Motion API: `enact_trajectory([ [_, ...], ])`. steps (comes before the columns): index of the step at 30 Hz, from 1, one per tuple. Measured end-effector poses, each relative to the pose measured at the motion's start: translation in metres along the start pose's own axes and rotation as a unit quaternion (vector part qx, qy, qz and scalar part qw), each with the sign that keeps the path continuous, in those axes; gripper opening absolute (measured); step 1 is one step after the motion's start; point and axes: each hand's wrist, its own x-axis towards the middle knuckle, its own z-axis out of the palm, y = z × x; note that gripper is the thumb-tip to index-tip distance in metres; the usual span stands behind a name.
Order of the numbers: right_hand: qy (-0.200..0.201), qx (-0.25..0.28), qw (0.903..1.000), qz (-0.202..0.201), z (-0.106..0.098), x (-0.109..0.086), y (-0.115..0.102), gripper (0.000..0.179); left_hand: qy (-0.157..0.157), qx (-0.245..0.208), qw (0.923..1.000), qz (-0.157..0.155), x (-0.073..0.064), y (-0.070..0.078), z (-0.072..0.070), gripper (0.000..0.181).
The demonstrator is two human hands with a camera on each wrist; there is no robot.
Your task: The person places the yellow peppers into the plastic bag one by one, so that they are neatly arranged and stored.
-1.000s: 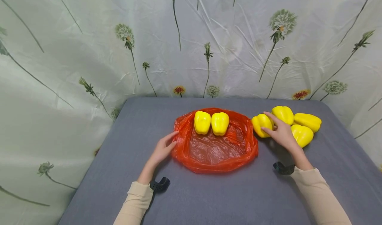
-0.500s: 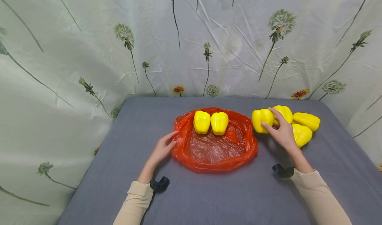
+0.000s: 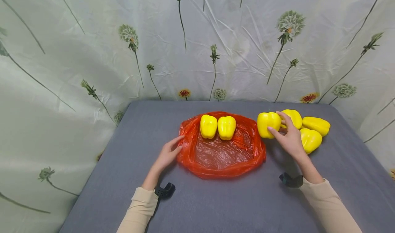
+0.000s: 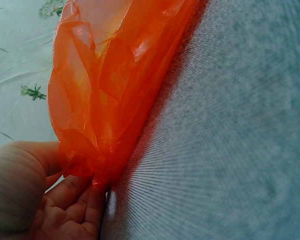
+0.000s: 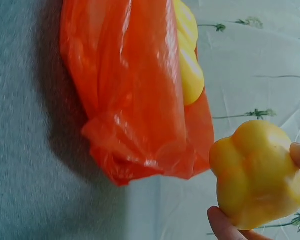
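My right hand [image 3: 292, 138] grips a yellow bell pepper [image 3: 267, 124] between thumb and fingers, raised beside the right rim of a red plastic bag [image 3: 222, 173]. From the right wrist view, the lobed end of this bell pepper [image 5: 260, 175] faces the camera. The bag lies spread with its mouth open upward. Two yellow bell peppers [image 3: 208, 126] stand side by side at the back inside it. On the other side, my left hand [image 3: 166, 154] pinches the bag's left edge; the left wrist view has thumb and fingers at the gathered red plastic [image 4: 97, 155].
Right of the bag, close behind my right hand, lie three more yellow bell peppers [image 3: 311, 140], grouped together. A grey cloth [image 3: 222, 205] covers the table. Behind its far edge hangs a pale curtain [image 3: 247, 54] printed with dandelions.
My right hand has lifted the bell pepper off the table and brought it slightly left, up to the bag's rim. The left hand and the bag have stayed in place.
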Motion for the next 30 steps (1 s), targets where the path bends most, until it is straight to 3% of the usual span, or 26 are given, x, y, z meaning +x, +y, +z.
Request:
enact_trajectory([
  [8, -0.020, 0.015, 0.9997, -0.003, 0.004, -0.005, -0.010, 0.063, 0.003, 0.006, 1.0000, 0.001, 0.001, -0.002, 0.000, 0.043],
  [21, -0.128, 0.056, 0.9897, 0.029, 0.022, -0.014, -0.022, 0.067, 0.007, 0.001, 1.0000, 0.000, 0.000, -0.004, 0.000, 0.044],
  [30, -0.167, 0.041, 0.9851, 0.010, 0.041, -0.012, -0.023, 0.063, 0.002, 0.000, 1.0000, -0.008, 0.000, -0.002, -0.001, 0.043],
])
